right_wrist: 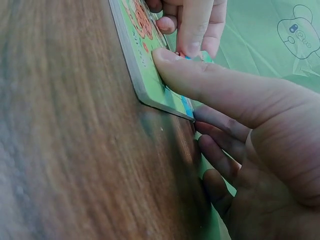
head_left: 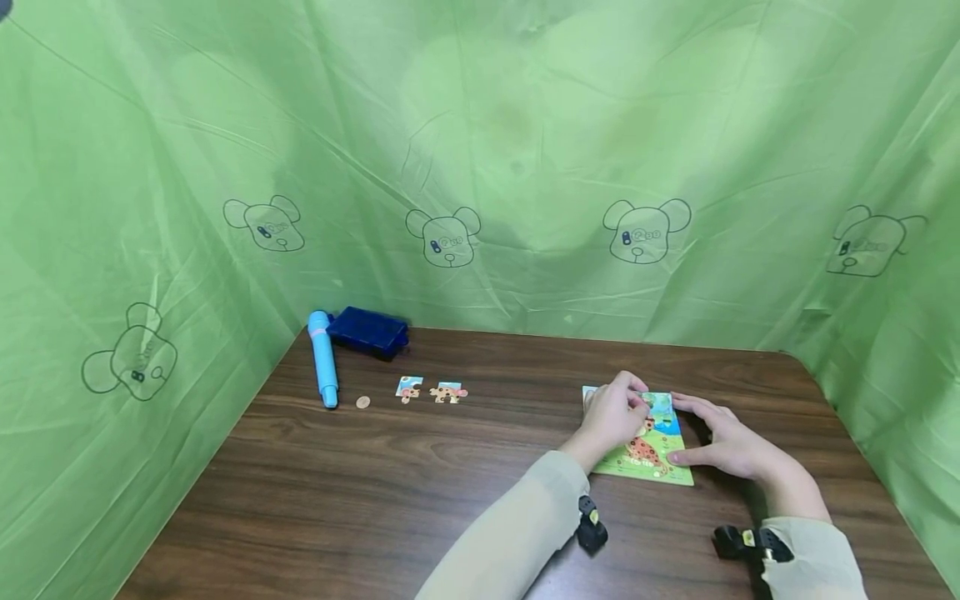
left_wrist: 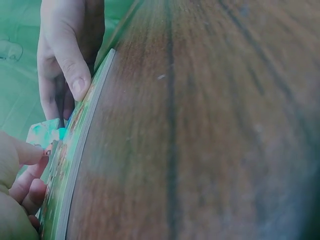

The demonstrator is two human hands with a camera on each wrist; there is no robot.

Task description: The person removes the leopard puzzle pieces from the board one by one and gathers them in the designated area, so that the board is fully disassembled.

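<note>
Pale grey-green long sleeves (head_left: 517,533) reach in from the lower edge, each with a small black wrist camera (head_left: 592,527) strapped near the cuff. Both hands meet at a flat rectangular picture board (head_left: 680,473), printed with green ground, blue sky and an orange-red spotted figure, which lies on the right part of the dark brown wood-grain worktop (head_left: 360,500). Over the board, the left hand (head_left: 617,410) is nearly closed, thumb and fingertips pinching a small thin green-and-blue puzzle piece (left_wrist: 42,132). That piece is tilted up from the printed face; whether its lower edge touches cannot be told. At the board's right side, the right hand (head_left: 731,442) is spread wide, thumb resting on the printed face and fingers at the far right corner, with the board between them.

Well to the left lie two loose printed cardboard puzzle pieces, one blue-cornered (head_left: 408,388) and one orange-spotted (head_left: 448,392), just apart. Near them are a small round tan disc (head_left: 363,402), a light-blue cylindrical tube (head_left: 324,358) and a dark-blue rectangular box (head_left: 369,330). Behind hangs a creased green sheet (head_left: 540,150) with outlined animal heads.
</note>
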